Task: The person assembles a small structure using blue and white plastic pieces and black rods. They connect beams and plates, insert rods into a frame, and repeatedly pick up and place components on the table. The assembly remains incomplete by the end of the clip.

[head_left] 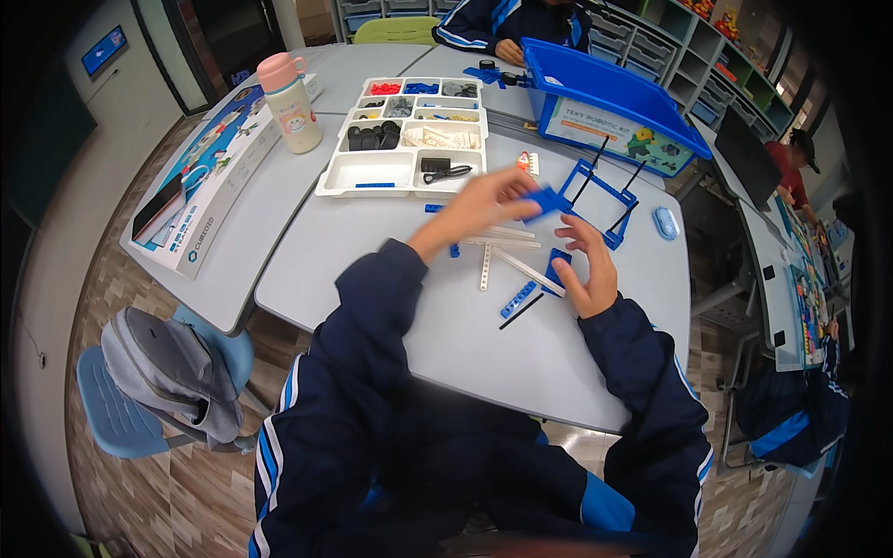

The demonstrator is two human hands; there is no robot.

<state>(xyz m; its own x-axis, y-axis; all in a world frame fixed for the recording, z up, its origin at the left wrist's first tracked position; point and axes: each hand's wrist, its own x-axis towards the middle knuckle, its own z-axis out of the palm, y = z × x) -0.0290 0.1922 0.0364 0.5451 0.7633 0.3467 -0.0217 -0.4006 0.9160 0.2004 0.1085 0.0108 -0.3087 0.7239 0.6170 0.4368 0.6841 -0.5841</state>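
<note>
My left hand (481,208), smeared a little by motion, grips a flat blue building piece (547,204) between thumb and fingers above the table. Just right of it, my right hand (590,268) is open, its fingers bent and apart. Beside the right thumb lies a blue plate (557,264), partly hidden by that hand. White perforated beams (526,272) spread across the table below my hands. A blue studded beam (518,299) and a thin black rod (522,312) lie close by. Behind my right hand stands a blue frame (614,199) with black rods sticking up.
A white sorting tray (327,178) holds bricks, wheels and a cable. Beyond the frame stands a large blue bin (642,107). At left are a pink-capped bottle (299,126) and a kit box (206,223) with a phone (158,206). Another person's hand (510,52) rests across the table.
</note>
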